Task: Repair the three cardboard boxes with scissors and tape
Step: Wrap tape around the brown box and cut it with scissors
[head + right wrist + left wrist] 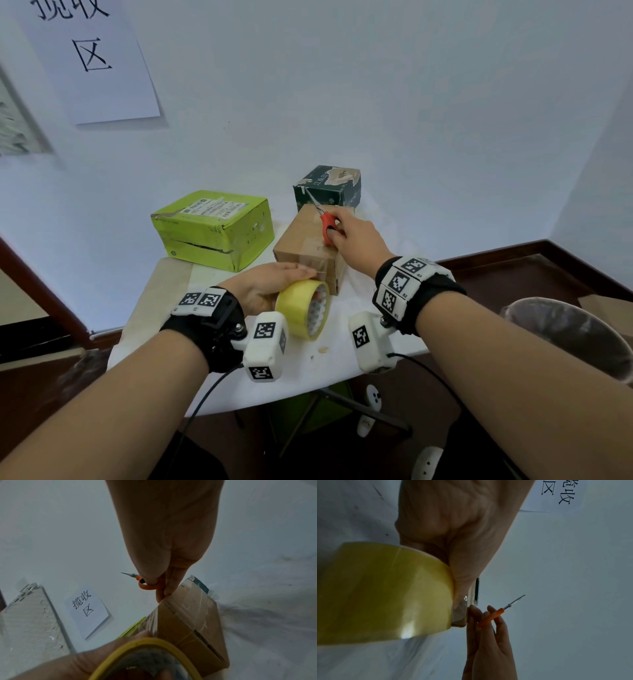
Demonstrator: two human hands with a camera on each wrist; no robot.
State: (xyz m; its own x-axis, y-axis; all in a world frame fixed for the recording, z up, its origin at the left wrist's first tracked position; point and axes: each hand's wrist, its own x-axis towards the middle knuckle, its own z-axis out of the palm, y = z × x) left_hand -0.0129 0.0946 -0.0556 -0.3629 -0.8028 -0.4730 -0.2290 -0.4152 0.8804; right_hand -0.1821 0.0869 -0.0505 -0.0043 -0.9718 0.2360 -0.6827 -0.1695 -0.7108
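Left hand point(270, 284) grips the light tape roll point(303, 309) through its core; right hand point(356, 240) holds the scissors point(325, 221) (blades up), fingertips steadying the stiff brown box point(308, 246).

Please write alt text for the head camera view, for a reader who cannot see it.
A person's left hand holds a yellow tape roll against a brown cardboard box on a white table, while the right hand holds red-handled scissors over it. A green box and a dark box stand behind.
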